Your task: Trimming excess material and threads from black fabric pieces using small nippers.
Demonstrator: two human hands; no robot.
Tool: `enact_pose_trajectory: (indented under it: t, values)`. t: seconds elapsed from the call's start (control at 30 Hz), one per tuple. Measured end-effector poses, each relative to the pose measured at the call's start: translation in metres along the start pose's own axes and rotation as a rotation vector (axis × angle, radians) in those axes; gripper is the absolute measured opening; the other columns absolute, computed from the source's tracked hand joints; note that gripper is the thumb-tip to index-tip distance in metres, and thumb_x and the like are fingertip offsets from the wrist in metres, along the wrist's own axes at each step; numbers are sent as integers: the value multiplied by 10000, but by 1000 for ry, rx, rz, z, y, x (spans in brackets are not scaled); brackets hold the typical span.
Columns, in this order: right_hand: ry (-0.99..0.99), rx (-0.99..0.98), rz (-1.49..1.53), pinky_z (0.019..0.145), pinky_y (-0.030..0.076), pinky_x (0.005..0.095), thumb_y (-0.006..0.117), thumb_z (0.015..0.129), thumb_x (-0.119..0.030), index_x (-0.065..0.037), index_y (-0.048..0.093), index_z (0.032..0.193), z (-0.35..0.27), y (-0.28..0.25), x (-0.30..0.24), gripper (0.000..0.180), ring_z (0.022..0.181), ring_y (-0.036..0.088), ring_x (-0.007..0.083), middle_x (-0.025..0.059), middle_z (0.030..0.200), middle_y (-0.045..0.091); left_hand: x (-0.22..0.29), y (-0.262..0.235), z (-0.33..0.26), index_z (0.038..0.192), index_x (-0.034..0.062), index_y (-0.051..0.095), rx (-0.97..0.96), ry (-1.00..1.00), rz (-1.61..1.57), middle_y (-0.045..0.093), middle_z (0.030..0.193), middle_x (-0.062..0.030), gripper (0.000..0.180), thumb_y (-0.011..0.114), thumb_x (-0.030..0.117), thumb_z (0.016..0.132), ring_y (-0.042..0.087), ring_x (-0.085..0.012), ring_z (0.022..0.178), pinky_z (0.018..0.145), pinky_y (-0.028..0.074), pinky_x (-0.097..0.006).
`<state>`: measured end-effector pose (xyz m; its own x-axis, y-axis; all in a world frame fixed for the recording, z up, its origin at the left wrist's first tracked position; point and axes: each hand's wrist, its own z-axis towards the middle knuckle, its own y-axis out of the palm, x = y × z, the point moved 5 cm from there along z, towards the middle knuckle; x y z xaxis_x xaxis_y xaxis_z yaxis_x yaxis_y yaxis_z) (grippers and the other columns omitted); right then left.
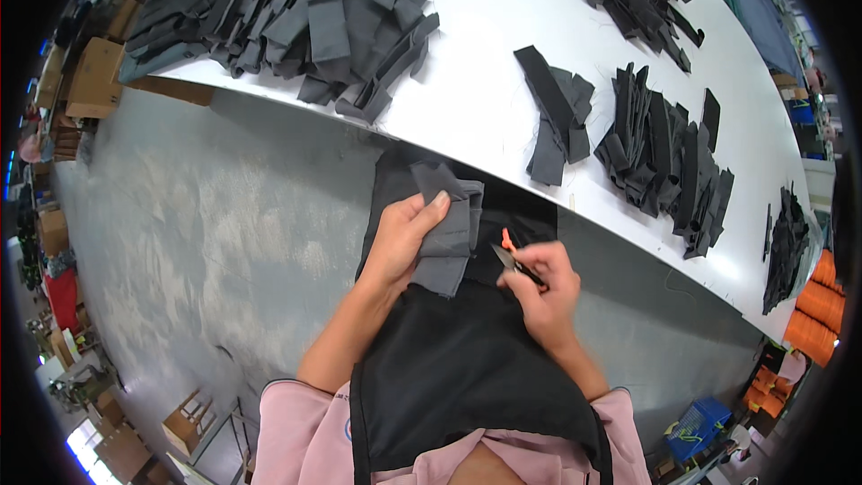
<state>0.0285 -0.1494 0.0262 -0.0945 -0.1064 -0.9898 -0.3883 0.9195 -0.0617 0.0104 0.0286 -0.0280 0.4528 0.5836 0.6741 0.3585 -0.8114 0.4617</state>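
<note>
My left hand [400, 235] is closed on a folded dark grey fabric piece [452, 242], with the thumb pressed on top. The fabric hangs over my black apron [458, 359], just off the table's near edge. In my right hand [549, 286] is a pair of thread snips [505, 258] with metal blades and an orange part. The blades point up and left toward the fabric, apart from it. My right fingers cover most of the snips' handle.
A long white table [476, 72] slants across the front. On it lie a large heap of grey strips [328, 27], a small stack [557, 117] and a bundle [664, 153]. Orange rolls [819, 301] and a blue crate [699, 427] stand at right, cardboard boxes [94, 76] at left.
</note>
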Motion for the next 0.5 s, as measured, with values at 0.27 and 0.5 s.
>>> enact_pose_trajectory:
  t: [0.27,0.5]
  values:
    - [110,-83,4,569,333,172,577,862,-17,8,535,1030,11,-9,9,175,624,414,5,-45,720,491,16,17,2,962,35,599,-9,105,62,605,914,2,206,541,233,953,541,-70,852,768,440,-236]
    - [73,132,-32,462,343,179,501,963,-159,9,572,1077,40,-35,39,216,516,406,9,-9,689,532,70,38,12,883,-14,558,-296,624,813,564,834,-64,106,585,66,818,528,-205,760,734,416,-256]
